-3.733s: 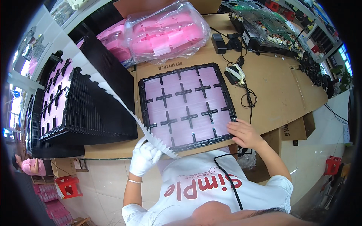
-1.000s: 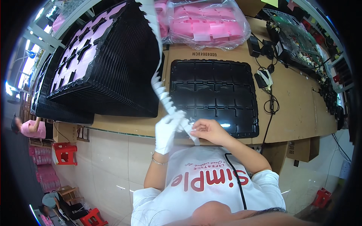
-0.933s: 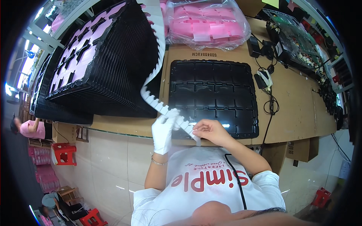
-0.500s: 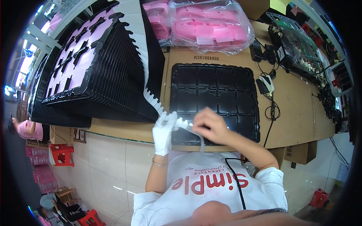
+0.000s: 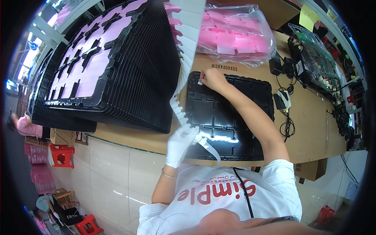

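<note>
My left hand (image 5: 181,144), in a white glove, pinches a strip of white stickers (image 5: 188,69) that hangs down from the top of the view. Past the fingers its loose tail (image 5: 211,150) curls over the tray's near edge. My bare right hand (image 5: 214,80) has its fingers closed at the far left corner of a black plastic tray (image 5: 225,103). A small white piece (image 5: 200,82), probably a sticker, shows at those fingertips. The tray lies flat, divided by raised ridges into a grid of shallow compartments.
A tall stack of black trays (image 5: 137,78) with pink sheets stands at left. Behind lies a clear bag of pink parts (image 5: 239,35). Cables (image 5: 288,125), an adapter (image 5: 275,63) and a circuit-board unit (image 5: 313,58) occupy the right. Red stools (image 5: 61,155) stand on the floor.
My right hand has moved from beside the strip to the tray's far left corner, with a small white piece. My left hand still holds the strip, slightly further right and lower. The view has shifted.
</note>
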A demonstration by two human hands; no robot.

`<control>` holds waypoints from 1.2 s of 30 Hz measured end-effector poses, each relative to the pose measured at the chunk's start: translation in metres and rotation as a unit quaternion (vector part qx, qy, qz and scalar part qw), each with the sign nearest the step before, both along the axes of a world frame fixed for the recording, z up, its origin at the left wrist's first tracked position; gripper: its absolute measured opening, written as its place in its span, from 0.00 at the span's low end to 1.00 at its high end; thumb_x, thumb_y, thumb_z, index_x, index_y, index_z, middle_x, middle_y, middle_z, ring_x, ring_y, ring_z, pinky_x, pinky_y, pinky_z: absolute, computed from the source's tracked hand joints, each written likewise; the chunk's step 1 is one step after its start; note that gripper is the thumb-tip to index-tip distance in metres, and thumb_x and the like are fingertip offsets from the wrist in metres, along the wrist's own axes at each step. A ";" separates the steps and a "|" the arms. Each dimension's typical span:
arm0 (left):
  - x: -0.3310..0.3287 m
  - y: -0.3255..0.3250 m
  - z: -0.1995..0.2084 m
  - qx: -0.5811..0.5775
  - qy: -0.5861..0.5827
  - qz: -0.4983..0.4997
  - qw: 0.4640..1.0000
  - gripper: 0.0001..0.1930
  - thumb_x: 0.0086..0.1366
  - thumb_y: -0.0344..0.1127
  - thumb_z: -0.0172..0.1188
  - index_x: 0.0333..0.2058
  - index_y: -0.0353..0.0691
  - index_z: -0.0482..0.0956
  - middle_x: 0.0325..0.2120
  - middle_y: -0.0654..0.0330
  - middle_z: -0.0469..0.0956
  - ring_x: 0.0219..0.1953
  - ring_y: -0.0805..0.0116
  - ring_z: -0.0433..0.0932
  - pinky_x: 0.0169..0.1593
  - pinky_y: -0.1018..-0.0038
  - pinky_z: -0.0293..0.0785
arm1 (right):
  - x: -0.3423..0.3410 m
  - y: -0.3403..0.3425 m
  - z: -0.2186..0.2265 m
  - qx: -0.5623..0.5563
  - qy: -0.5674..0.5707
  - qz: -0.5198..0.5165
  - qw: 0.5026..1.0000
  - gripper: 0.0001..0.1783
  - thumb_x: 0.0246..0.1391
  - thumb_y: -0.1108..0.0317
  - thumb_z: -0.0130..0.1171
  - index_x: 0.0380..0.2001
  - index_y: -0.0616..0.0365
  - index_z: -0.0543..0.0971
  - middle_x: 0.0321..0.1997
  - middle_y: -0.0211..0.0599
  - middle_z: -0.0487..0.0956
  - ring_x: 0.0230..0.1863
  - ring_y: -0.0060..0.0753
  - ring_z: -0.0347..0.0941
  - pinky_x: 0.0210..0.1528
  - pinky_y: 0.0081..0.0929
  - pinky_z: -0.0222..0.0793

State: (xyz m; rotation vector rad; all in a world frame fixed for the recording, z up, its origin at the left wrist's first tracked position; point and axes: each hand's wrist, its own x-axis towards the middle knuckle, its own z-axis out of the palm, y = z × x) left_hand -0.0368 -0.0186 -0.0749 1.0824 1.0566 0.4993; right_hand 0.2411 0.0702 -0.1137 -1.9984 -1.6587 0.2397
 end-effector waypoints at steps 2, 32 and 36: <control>0.001 0.001 0.003 -0.007 -0.004 -0.006 1.000 0.11 0.62 0.34 0.65 0.39 0.34 0.79 0.26 0.65 0.79 0.24 0.83 0.74 0.29 0.85 0.69 | 0.003 0.002 -0.002 0.003 -0.014 0.011 1.000 0.06 0.42 0.67 0.64 0.23 0.57 0.84 0.26 0.49 0.81 0.34 0.53 0.79 0.41 0.45 0.74; -0.001 0.003 -0.004 0.010 -0.030 0.025 0.999 0.19 0.60 0.37 0.68 0.46 0.30 0.77 0.30 0.62 0.81 0.25 0.82 0.76 0.30 0.86 0.71 | -0.016 -0.103 0.032 0.027 0.769 0.029 0.638 0.07 0.59 0.71 0.49 0.34 0.64 0.74 0.33 0.41 0.78 0.36 0.33 0.76 0.45 0.30 0.74; 0.007 -0.006 0.003 0.015 -0.050 0.029 0.998 0.15 0.61 0.35 0.68 0.43 0.32 0.79 0.29 0.63 0.81 0.25 0.82 0.75 0.29 0.84 0.70 | -0.079 -0.176 0.037 -0.114 0.597 -0.014 0.794 0.09 0.58 0.66 0.60 0.36 0.61 0.81 0.23 0.24 0.74 0.24 0.15 0.66 0.29 0.14 0.63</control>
